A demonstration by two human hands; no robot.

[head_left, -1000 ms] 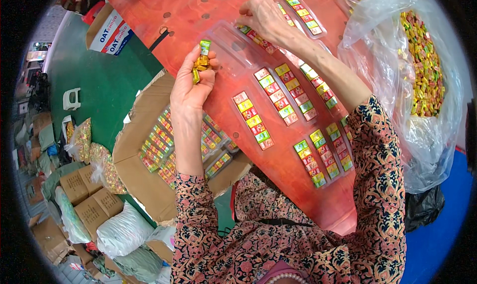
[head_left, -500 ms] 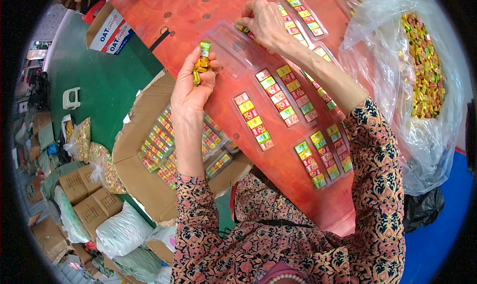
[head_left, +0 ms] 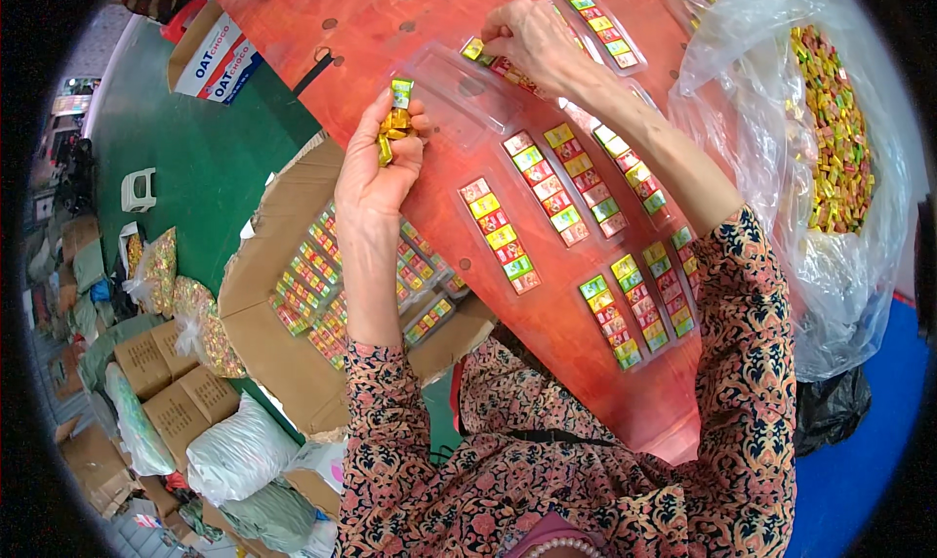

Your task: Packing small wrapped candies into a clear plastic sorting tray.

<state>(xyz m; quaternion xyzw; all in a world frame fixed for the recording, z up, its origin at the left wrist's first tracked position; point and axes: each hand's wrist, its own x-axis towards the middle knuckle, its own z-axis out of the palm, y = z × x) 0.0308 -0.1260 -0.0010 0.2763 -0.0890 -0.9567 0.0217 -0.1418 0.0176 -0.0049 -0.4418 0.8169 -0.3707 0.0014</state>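
Note:
My left hand is raised over the red table's left edge, closed around a small bunch of wrapped candies in green and gold. My right hand reaches to the far side and presses a candy into a clear plastic tray, where a few candies lie at its far end. Several filled trays of red, yellow and green candies lie in rows on the table between my arms.
A large clear bag of loose candies stands open at the right. An open cardboard box with filled trays sits on the floor at the left. More boxes and bags crowd the green floor at lower left.
My right hand has shifted slightly left along the clear tray's far end. My left hand stays in place with its candies.

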